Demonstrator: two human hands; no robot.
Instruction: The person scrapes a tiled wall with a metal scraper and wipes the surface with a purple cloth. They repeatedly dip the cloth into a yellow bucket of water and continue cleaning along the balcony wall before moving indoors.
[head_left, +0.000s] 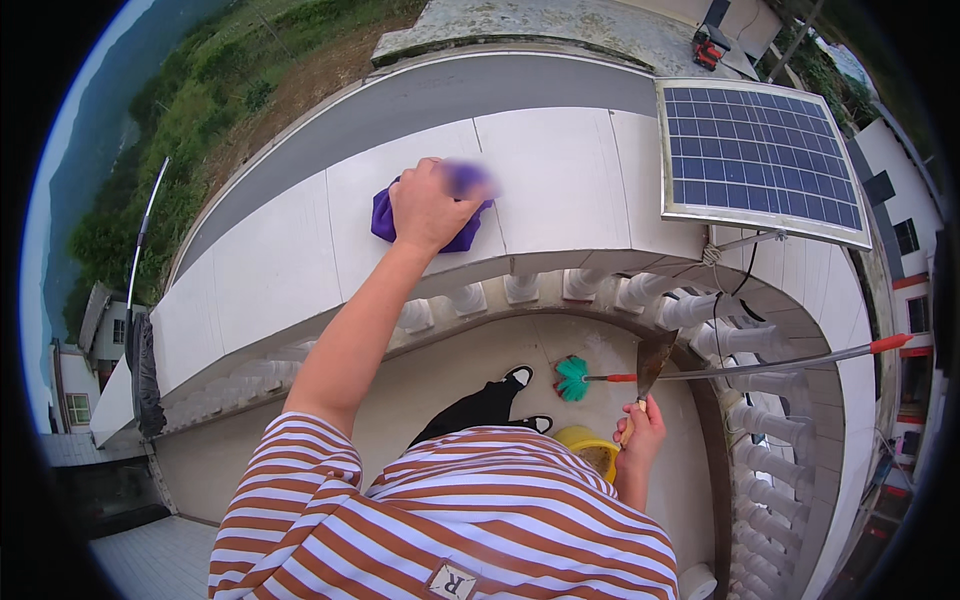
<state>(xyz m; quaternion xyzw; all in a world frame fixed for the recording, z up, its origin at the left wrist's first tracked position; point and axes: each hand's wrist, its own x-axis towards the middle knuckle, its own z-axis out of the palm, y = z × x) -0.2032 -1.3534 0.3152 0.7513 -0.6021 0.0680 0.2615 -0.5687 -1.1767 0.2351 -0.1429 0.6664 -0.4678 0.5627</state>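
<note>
On the white tiled top of the balcony railing (559, 180), my left hand (429, 206) grips a bunched purple cloth (384, 219) and presses it to the surface. Part of the cloth by my fingertips is blurred. Lower down at my right side, my right hand (643, 436) is closed around the wooden handle of a scraper (655, 358). Its flared, brown-stained metal blade points away from me. Below that hand, partly hidden by my striped shirt, a yellow bucket (576, 436) stands on the floor with brownish contents.
A solar panel (761, 154) is mounted at the railing's right. A teal-bristled brush (573, 379) rests low, its long pole (787, 361) reaching across the right balusters. Another pole (142, 232) with dark fabric stands at far left. White balusters (469, 298) line the floor's edge.
</note>
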